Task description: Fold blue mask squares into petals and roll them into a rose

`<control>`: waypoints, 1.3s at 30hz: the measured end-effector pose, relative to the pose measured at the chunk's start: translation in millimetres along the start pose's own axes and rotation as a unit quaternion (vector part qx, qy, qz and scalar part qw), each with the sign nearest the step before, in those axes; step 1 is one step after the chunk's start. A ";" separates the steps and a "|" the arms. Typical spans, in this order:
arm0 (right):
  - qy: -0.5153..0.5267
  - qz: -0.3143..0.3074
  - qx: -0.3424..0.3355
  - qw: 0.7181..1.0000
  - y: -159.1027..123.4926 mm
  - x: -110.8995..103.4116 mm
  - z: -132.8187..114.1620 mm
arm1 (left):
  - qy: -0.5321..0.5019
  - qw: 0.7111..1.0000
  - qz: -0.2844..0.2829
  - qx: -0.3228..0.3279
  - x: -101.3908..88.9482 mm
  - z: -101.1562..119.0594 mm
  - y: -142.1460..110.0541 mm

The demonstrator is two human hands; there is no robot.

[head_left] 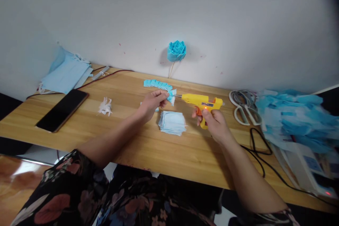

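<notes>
My right hand (214, 122) is wrapped round a yellow hot glue gun (196, 99) with a small orange light on it. Its metal nozzle points left and meets a small blue-and-white piece of fabric (172, 96). Between the fingertips of my left hand (155, 103) that fabric piece is pinched. Just behind lies a row of folded blue pieces (157, 84). In front of my hands sits a stack of pale blue squares (172, 123). Part of another blue piece is hidden behind my left hand.
A blue fabric flower (176, 51) on a stick leans against the wall. White scraps (105, 106), a phone (62, 110) and face masks (67, 70) lie left. Scissors (246, 113), a heap of blue fabric (296, 116), a black cord (261, 152) and a power strip (304, 164) are right.
</notes>
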State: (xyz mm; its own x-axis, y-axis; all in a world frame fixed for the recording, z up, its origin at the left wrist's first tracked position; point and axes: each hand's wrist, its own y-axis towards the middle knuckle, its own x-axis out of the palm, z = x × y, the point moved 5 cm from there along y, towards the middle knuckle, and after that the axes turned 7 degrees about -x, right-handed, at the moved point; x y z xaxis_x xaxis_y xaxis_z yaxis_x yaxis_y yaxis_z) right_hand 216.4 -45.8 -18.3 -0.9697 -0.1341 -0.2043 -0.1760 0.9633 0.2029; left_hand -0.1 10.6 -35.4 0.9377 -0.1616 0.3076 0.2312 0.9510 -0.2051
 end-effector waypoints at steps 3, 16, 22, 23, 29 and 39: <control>0.000 0.005 0.005 1.000 0.4 0.3 0.1 | 0.001 1.000 -0.001 -0.003 0.8 0.5 -0.9; 0.012 0.009 -0.004 1.000 0.8 -1.1 1.6 | -0.014 1.000 -0.019 -0.005 2.5 -0.6 0.0; 0.001 0.005 -0.008 1.000 1.2 -0.9 -0.2 | -0.024 0.999 -0.031 0.003 3.3 -0.2 -0.3; -0.002 0.003 -0.008 1.000 1.2 -0.9 0.4 | -0.024 0.999 -0.032 0.004 3.3 -0.3 -0.2; -0.020 -0.002 -0.011 1.000 0.5 -3.8 6.2 | -0.019 0.999 -0.032 0.001 3.3 -0.5 -0.6; -0.044 -0.003 -0.007 0.999 0.1 -6.2 8.2 | -0.028 0.999 -0.035 -0.010 3.5 0.1 -1.0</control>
State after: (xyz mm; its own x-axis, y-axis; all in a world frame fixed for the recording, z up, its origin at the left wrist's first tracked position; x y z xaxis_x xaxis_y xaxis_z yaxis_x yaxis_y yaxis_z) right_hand 223.7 -43.0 -24.8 -0.9500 -0.1179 -0.2892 -0.1843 0.9592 0.2142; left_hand 2.9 9.1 -34.0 0.9037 -0.2117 0.3723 0.3010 0.9324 -0.2003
